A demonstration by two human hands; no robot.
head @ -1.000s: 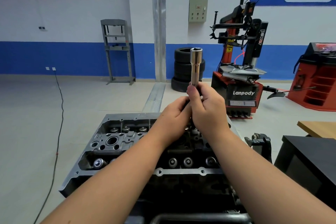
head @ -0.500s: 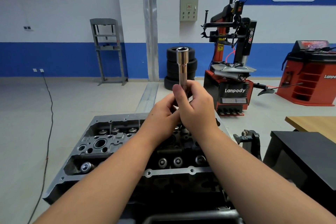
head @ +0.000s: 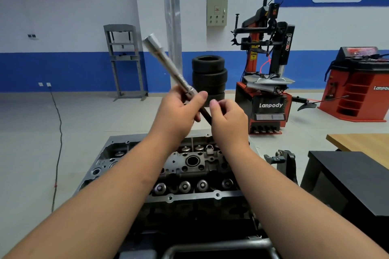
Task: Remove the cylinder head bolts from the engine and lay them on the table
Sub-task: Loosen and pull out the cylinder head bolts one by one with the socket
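Left hand grips long socket, tilted up-left above engine. Right hand curled round dark shank (bolt, likely). Pull bolt straight out, lay on tabletop.

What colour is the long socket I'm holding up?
Shiny silver metal long socket, clearest in the head view.

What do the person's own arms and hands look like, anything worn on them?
Both forearms are bare to the bottom edge of the picture: no sleeves, gloves, watch or rings visible. The left hand and right hand show short, unpainted nails on the fingers.
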